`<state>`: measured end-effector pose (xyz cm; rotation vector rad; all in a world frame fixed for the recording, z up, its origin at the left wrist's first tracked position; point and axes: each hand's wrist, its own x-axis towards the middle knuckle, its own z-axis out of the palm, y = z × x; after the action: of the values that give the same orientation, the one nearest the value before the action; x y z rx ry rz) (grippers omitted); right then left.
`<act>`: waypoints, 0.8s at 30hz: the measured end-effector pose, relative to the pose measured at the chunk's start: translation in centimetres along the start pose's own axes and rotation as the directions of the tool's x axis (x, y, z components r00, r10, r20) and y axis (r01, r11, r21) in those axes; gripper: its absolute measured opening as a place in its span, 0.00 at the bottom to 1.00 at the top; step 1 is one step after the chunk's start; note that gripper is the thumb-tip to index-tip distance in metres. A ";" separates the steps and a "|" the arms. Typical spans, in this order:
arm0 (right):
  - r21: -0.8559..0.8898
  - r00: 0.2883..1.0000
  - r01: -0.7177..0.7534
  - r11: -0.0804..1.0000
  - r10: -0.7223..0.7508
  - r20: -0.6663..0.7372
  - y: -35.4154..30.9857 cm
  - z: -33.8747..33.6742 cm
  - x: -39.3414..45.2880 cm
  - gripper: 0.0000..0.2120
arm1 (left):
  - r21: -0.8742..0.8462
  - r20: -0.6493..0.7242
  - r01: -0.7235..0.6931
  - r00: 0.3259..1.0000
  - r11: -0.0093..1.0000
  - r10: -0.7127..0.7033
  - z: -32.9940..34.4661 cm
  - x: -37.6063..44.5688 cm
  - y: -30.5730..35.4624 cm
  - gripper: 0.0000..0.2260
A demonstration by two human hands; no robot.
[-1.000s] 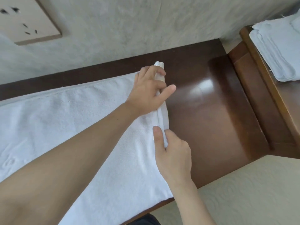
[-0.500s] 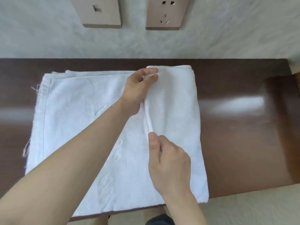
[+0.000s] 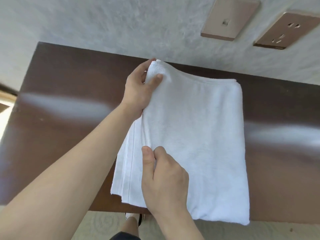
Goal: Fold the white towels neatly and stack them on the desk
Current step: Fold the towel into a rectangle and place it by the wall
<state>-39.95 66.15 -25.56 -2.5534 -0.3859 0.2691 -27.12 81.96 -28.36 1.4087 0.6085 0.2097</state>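
Head view: white towel [image 3: 199, 135] folded in layers, lying on the dark brown tabletop [image 3: 65, 94], right of centre; its near edge reaches the tabletop's near edge; stacked layer edges show along its left side. Left hand [image 3: 140, 89] at the towel's far left corner; thumb on top and fingers beneath, clamped on the corner, which is raised off the tabletop. Right hand [image 3: 164, 177] at the near left part of the towel; thumb and forefinger pinched together on a fold of the top layer. Both forearms bare. Grey textured wall [image 3: 121, 23] behind the tabletop; two bronze-coloured plates [image 3: 230, 19] on the wall at far right, the right one a power socket [image 3: 285, 30]. A shoe [image 3: 138, 218] shows below the tabletop's near edge.
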 end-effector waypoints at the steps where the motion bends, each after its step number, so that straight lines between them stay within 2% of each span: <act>1: 0.005 1.000 -0.005 1.000 0.005 -0.004 -0.8 0.5 -0.1 0.25 | 0.014 -0.008 -0.021 1.000 1.000 0.021 -0.9 0.1 0.0 0.22; 6: -0.118 0.998 0.003 0.993 -0.011 -0.066 -4.0 3.7 -0.3 0.24 | 0.151 -0.062 -0.089 0.993 0.984 0.100 -4.1 0.7 -0.8 0.19; 9: -0.164 0.997 -0.059 0.985 0.051 -0.052 -4.0 5.7 -0.1 0.24 | 0.322 -0.083 -0.052 0.993 0.945 0.083 -5.6 0.9 -2.6 0.18; 11: -0.185 0.996 -0.081 0.979 0.074 -0.044 -4.0 6.8 -0.2 0.23 | 0.368 -0.076 -0.038 0.995 0.929 0.071 -6.0 0.9 -3.5 0.16; 13: -0.231 0.997 -0.070 0.970 0.071 -0.006 -4.3 7.2 -0.4 0.24 | 0.400 -0.069 -0.048 0.994 0.915 0.082 -6.1 0.8 -3.7 0.17; 15: -0.254 0.990 -0.033 0.967 0.066 0.123 -4.6 7.0 -0.6 0.24 | 0.382 -0.077 -0.036 0.995 0.924 0.071 -6.3 0.7 -3.6 0.18; 17: -0.112 0.951 -0.097 0.989 0.125 0.283 -4.8 5.8 -0.3 0.25 | 0.344 -0.089 -0.010 0.995 0.939 0.043 -6.4 0.3 -3.6 0.19; 20: 0.089 0.905 -0.240 0.967 0.190 0.380 -4.4 4.1 0.6 0.24 | 0.279 -0.114 0.046 0.993 0.959 -0.014 -6.6 -0.9 -3.6 0.22; 22: 0.203 0.913 -0.276 0.939 0.190 0.360 -3.5 3.6 0.8 0.24 | 0.259 -0.136 0.086 0.989 0.962 -0.052 -6.9 -2.0 -3.7 0.24; 24: 0.164 0.953 -0.178 0.970 0.128 0.275 -2.2 3.2 1.2 0.21 | 0.252 -0.149 0.134 0.984 0.958 -0.098 -7.3 -3.3 -4.0 0.25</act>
<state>-40.12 69.92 -27.17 -2.3686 -0.2449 0.6756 -34.49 85.89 -31.56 1.6155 0.8534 0.1345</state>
